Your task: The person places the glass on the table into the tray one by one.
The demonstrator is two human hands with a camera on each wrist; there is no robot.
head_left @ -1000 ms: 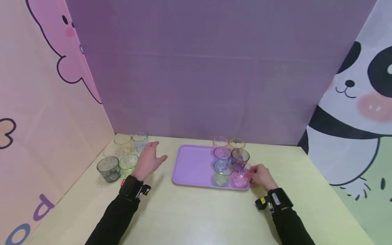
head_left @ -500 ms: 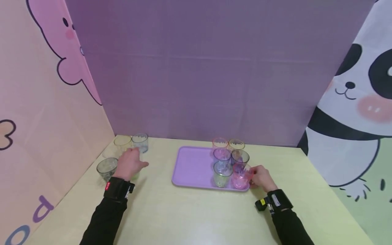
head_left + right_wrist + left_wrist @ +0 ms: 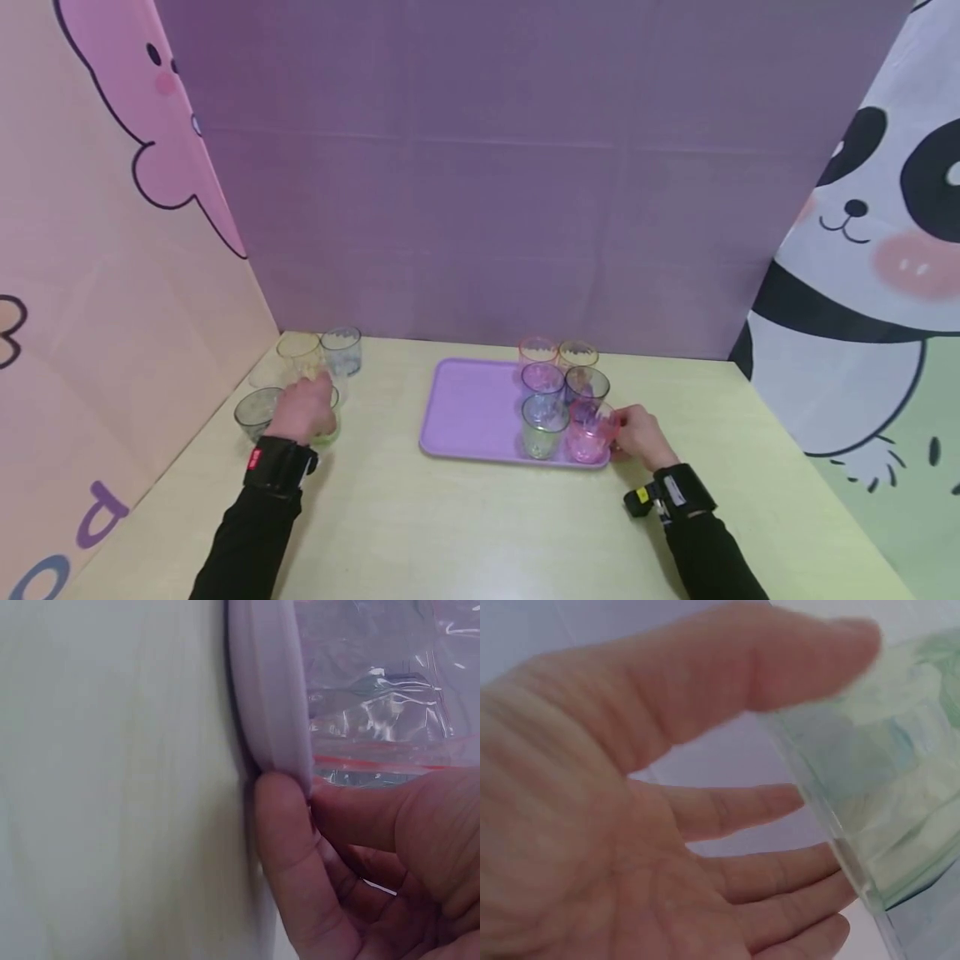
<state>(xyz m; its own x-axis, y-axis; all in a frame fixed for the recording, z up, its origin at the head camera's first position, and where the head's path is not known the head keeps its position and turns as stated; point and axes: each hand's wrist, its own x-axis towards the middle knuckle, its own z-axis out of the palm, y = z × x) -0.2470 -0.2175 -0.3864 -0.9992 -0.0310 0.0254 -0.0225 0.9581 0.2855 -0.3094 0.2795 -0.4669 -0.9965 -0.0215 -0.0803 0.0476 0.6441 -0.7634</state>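
At the left of the table, my left hand is around a green-tinted glass. In the left wrist view the thumb lies over one side of the glass and the fingertips meet its other side. My right hand pinches the near right corner of the purple tray, and the right wrist view shows thumb and forefinger on its rim. Beside that hand a pink glass stands on the tray. Other glasses share the tray's right side, among them a pale green one and a dark-rimmed one.
Close to my left hand stand a grey glass, a yellow glass and a bluish glass. A purple backdrop rises behind the table, with printed panels at both sides.
My left hand has moved left and down from above the table onto the green glass. The right hand stays at the tray's corner, and the tray has not moved.
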